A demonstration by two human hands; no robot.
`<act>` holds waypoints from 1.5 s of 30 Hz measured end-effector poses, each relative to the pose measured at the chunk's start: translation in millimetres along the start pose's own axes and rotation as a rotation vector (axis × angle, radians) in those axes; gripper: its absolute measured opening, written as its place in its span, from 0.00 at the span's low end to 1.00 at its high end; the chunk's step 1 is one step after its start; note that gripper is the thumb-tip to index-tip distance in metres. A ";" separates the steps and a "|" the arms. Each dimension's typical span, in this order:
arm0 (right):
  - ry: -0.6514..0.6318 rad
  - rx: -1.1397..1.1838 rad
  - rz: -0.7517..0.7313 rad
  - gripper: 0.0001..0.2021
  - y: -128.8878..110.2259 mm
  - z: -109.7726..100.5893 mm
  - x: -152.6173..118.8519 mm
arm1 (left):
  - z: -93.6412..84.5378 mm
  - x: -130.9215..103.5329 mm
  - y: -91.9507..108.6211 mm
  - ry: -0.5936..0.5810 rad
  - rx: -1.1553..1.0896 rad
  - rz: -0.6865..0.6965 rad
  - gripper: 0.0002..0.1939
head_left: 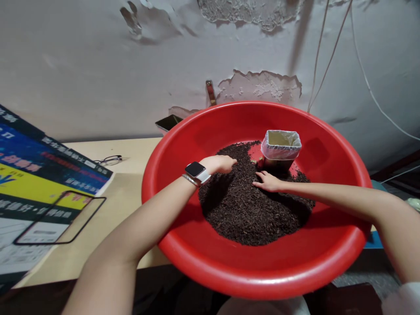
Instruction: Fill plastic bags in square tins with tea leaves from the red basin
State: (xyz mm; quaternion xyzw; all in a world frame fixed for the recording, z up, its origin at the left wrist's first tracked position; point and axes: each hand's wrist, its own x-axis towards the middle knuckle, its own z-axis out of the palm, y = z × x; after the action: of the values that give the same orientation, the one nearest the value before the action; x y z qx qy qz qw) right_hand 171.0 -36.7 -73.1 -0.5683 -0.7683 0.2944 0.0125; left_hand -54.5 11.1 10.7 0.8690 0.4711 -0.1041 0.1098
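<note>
Open right hand rests on dark shreds beside a lined tin; left hand curls nearby (grip unclear), inside a red basin likely containing spills.

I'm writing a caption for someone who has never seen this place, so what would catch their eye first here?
Probably the big red basin, which fills the middle of the view, with a dark heap of loose flakes inside it. Next, the two bare hands at the heap, the left below a watch and the right near a plastic-lined container. Behind them, the wall is peeling.
</note>
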 end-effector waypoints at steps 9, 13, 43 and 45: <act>-0.013 0.064 0.019 0.45 1.0 1.6 -8.0 | 5.1 3.7 5.0 -0.123 0.026 -0.036 0.26; -0.048 0.214 -0.043 0.41 1.2 -8.5 -11.4 | 24.7 14.4 9.7 -0.105 -0.009 -0.017 0.20; -0.128 0.097 -0.034 0.31 -3.4 -14.6 0.7 | 68.5 19.1 44.3 -0.016 -0.110 0.136 0.13; -0.143 0.121 -0.088 0.35 -1.7 -10.5 0.8 | 64.5 22.4 40.5 -0.051 -0.096 0.137 0.13</act>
State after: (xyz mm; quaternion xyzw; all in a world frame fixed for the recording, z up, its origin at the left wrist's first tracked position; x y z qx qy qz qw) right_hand 173.0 -31.7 -63.9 -0.5096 -0.7722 0.3794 0.0048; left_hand -13.5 -11.3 -53.5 0.8901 0.4119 -0.0957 0.1702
